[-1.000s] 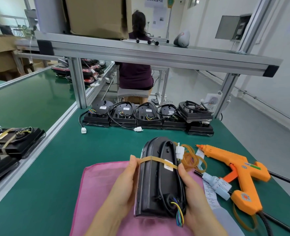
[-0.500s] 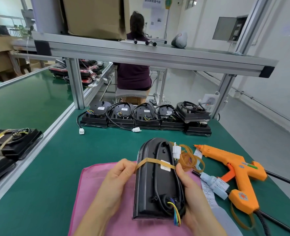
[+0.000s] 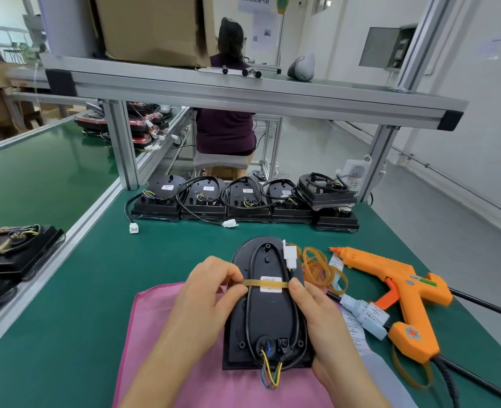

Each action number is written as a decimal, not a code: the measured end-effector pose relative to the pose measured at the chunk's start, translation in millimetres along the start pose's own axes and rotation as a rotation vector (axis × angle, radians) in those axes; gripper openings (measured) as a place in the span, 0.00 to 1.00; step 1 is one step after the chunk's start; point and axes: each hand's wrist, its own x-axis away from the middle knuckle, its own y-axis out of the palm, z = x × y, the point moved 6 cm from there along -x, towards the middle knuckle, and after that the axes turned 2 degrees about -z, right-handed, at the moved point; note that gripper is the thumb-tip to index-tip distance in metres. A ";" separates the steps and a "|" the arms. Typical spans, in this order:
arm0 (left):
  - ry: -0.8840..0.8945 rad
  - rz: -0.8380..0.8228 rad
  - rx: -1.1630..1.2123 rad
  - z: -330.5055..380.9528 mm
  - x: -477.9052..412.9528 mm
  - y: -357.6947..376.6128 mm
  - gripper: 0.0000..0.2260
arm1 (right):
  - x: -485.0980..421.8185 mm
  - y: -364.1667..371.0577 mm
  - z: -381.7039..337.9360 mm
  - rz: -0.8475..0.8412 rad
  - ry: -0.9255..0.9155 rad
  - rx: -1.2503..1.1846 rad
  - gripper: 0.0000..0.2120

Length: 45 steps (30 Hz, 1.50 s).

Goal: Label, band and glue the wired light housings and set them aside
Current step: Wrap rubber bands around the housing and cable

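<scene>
One second before, the light housing (image 3: 268, 313) stood tilted on its long edge between the two hands. At this moment it lay flat, back side up, on the pink cloth (image 3: 166, 348).

The left hand (image 3: 211, 290) pinched the rubber band (image 3: 253, 282) between thumb and curled fingers at the left edge of the housing. The band ran tight across the housing and over the white label (image 3: 271, 284). The right hand (image 3: 320, 313) gripped the right edge, with its thumb pressed on the band there.

I judged that the label was already on and the banding was nearly finished. Gluing and setting aside were still to do.

Counted from the left:
- On the side belt, two dark housings (image 3: 16, 248). The upper one had a band; the lower one was cut by the frame.
- At the far edge of the green table (image 3: 81, 290), six waiting housings (image 3: 205, 198): four in a row, and two stacked at the right end.
- In the hands, one housing with one white connector (image 3: 289, 256).
- Just beside it, a heap of loose bands (image 3: 322, 269). They overlapped too much to count.
- Then one small bottle (image 3: 364, 313) lying on one label strip (image 3: 352, 328).
- Last, one orange glue gun (image 3: 402, 287), untouched.
</scene>
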 end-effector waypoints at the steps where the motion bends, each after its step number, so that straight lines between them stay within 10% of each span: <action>1: 0.004 -0.019 -0.003 -2.5 1.0 1.1 0.11 | -0.4 -0.3 -1.0 0.009 -0.002 0.001 0.13; 7: 0.017 -0.177 -0.024 -4.9 4.5 13.7 0.12 | -2.3 -5.6 5.2 0.091 0.033 -0.077 0.15; 14: -0.773 -0.052 0.840 -28.9 35.1 43.1 0.12 | 0.1 -0.3 9.5 0.256 0.058 -0.365 0.24; 18: -0.723 0.061 1.122 -7.6 50.1 50.0 0.35 | 11.0 14.7 15.5 0.249 0.049 -0.489 0.27; 27: -0.792 -0.125 0.937 -29.9 -3.0 13.7 0.13 | 33.5 18.9 34.7 0.079 0.171 -0.489 0.28; 35: -0.611 -0.408 0.918 -43.6 -33.8 -8.8 0.17 | 26.8 -19.8 26.7 -0.016 0.223 -0.406 0.43; 45: -0.451 -0.964 0.508 -5.0 -47.8 38.4 0.17 | -2.1 -9.2 -8.9 -0.399 0.346 0.293 0.37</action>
